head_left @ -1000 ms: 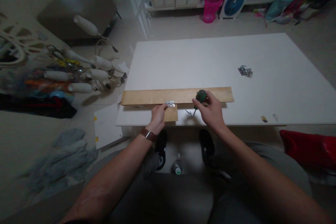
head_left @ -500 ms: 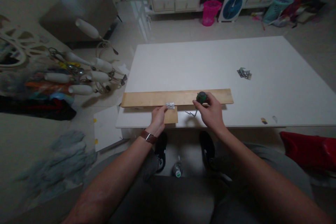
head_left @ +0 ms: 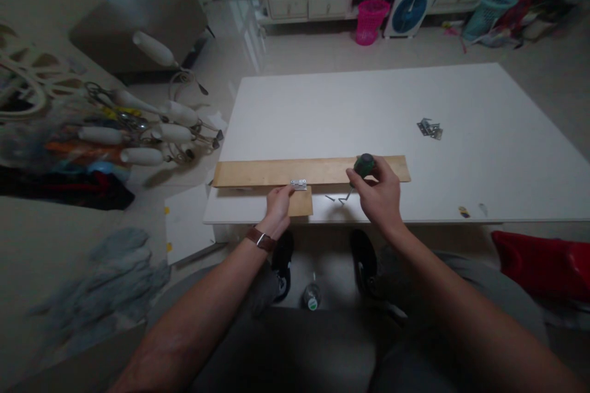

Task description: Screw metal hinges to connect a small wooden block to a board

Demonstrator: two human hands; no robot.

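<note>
My left hand point(head_left: 278, 204) pinches the left end of a small silver hinge point(head_left: 298, 185). The hinge lies across the seam between a long wooden board point(head_left: 262, 173) and a small wooden piece point(head_left: 301, 202). In my right hand point(head_left: 381, 190) is a green-and-black screwdriver point(head_left: 364, 165), fingers wrapped round its handle and shaft slanting down. Its tip is close to some small screws point(head_left: 330, 198) lying in front of the board; whether it touches one I cannot tell.
A white table point(head_left: 322, 110) carries the boards. More hinges point(head_left: 429, 128) lie in a pile at its right. Two small scraps point(head_left: 463, 212) rest near the front edge. A bottle point(head_left: 312, 296) stands on the floor between my feet, and a red stool point(head_left: 539, 264) is at right.
My right hand has moved a little to the right with the screwdriver, its handle now tilted further right. The left hand and the hinge stay put.
</note>
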